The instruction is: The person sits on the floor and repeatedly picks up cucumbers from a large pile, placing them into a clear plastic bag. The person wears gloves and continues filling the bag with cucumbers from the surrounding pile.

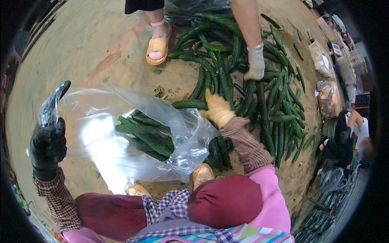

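Observation:
My left hand (48,145), in a black glove, holds the edge of a clear plastic bag (194,145) at the left. Plastic wraps its raised finger. Several dark green cucumbers (149,136) lie inside the bag, whose mouth spreads towards that hand. In a tan glove, my right hand (219,111) reaches past the bag's right end. Its thumb and forefinger are spread about the end of a single cucumber (188,104); blur hides whether they grip it. A large heap of loose cucumbers (223,73) covers the floor beyond and to the right of this hand.
Opposite me, another person's gloved hand (255,63) reaches into the heap; a sandalled foot (158,45) stands left of it. A filled bag (328,98) rests at the right. Farther down that side, another person (343,139) sits near plastic-wrapped cucumbers (319,212).

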{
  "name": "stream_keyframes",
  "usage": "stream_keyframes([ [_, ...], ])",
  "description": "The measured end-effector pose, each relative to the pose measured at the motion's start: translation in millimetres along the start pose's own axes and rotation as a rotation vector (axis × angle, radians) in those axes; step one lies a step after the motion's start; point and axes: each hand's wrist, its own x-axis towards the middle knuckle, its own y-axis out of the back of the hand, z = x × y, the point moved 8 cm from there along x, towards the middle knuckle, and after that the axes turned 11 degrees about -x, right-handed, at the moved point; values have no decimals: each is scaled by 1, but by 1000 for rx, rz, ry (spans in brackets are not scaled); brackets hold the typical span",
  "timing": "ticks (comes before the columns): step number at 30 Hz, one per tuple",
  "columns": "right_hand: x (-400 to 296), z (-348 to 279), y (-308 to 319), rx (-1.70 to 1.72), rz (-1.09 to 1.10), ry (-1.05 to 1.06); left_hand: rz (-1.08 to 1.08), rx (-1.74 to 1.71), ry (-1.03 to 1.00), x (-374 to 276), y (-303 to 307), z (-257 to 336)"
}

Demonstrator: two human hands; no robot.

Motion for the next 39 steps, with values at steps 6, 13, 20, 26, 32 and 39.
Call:
stream_keyframes([
  [6,-36,64,5,9,457,-5,-85,580,-349,-11,-58,38],
  [13,-19,76,97,-157,589,-182,42,544,-309,-29,23,36],
  [20,96,-44,-75,-536,-2,688,68,353,-134,-22,16,17],
  [26,52,-29,31,-115,304,564,194,471,-156,-40,33,25],
  [32,37,59,83,69,599,294,77,357,-214,-32,20,21],
  [39,101,13,13,205,47,-33,135,319,-536,-94,48,39],
])
